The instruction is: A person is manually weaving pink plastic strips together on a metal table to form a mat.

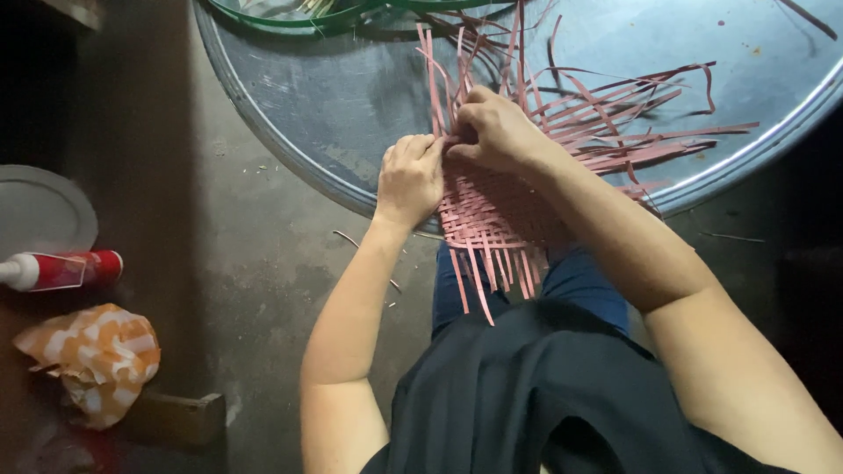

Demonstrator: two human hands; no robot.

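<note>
Bare grey concrete floor lies under you, dim and scattered with a few thin offcuts. Nearest to you, your black top and blue trousers fill the bottom of the view, and the loose lower ends of a pink woven mat hang over your lap. That mat of flat pink strips rests partly on your knees and partly on the rim of a big round metal tray just ahead. Your left hand sits on the mat's left edge, its fingers curled down and pressing the weave. Your right hand is right beside it, touching it, with the fingers closed in a pinch on one of the strips at the top of the woven part; which strip exactly is hard to tell, since your knuckles hide it. Beyond your hands the unwoven pink strips fan out loose across the tray, some upright, most running off to the right. Off to your left, well apart from the work, lie an orange-and-white checked cloth bundle, a red-and-white tube and a pale round plate. At the far top edge, a green hoop rests on the tray.
</note>
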